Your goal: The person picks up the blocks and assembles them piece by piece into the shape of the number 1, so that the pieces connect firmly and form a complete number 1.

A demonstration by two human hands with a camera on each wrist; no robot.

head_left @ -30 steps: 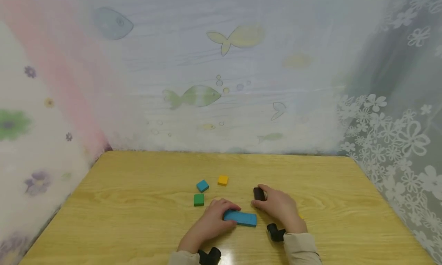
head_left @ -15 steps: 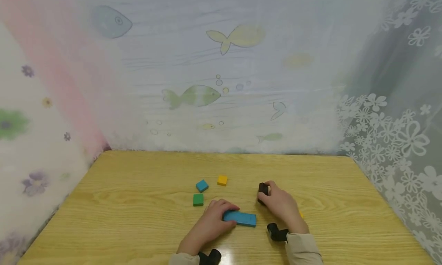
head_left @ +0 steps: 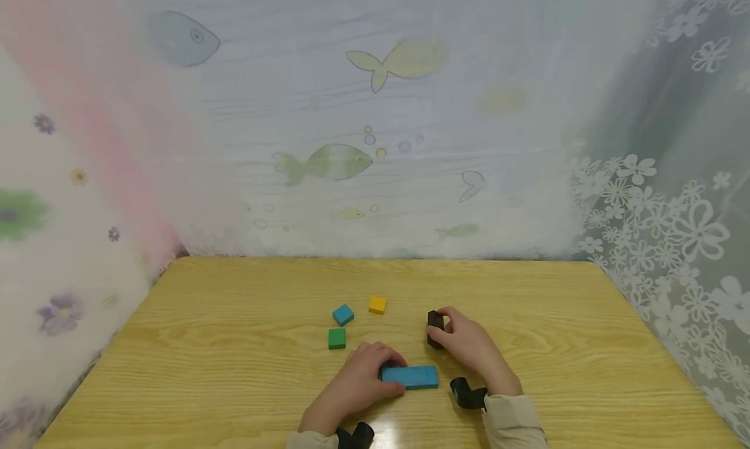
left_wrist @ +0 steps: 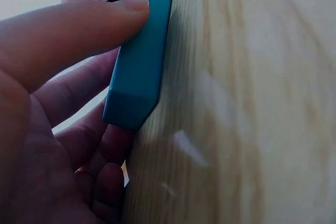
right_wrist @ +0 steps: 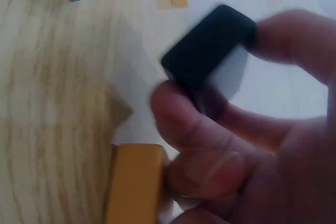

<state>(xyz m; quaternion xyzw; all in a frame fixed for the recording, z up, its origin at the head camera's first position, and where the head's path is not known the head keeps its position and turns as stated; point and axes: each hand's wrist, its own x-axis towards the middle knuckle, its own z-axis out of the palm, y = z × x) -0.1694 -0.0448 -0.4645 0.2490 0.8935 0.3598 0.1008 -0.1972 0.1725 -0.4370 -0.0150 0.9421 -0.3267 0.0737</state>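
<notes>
One black block (right_wrist: 207, 45) sits in the right hand's (head_left: 471, 345) pinch, fingertips on opposite sides and parted only by its width; whether it touches the table (head_left: 234, 371) I cannot tell. Just below that grip is an orange block (right_wrist: 136, 182), contact unclear. Left of the pinch and nearer the person, the left hand (head_left: 366, 374) holds one end of a blue bar (head_left: 413, 377) between thumb and fingers. Ahead of that hand lie a green block (head_left: 336, 338), a small blue block (head_left: 343, 315) and a yellow block (head_left: 377, 305). Uneven fingertip pressure could make the black block twist free; a low sweep could knock the orange one. No brand, label or writing is readable.
</notes>
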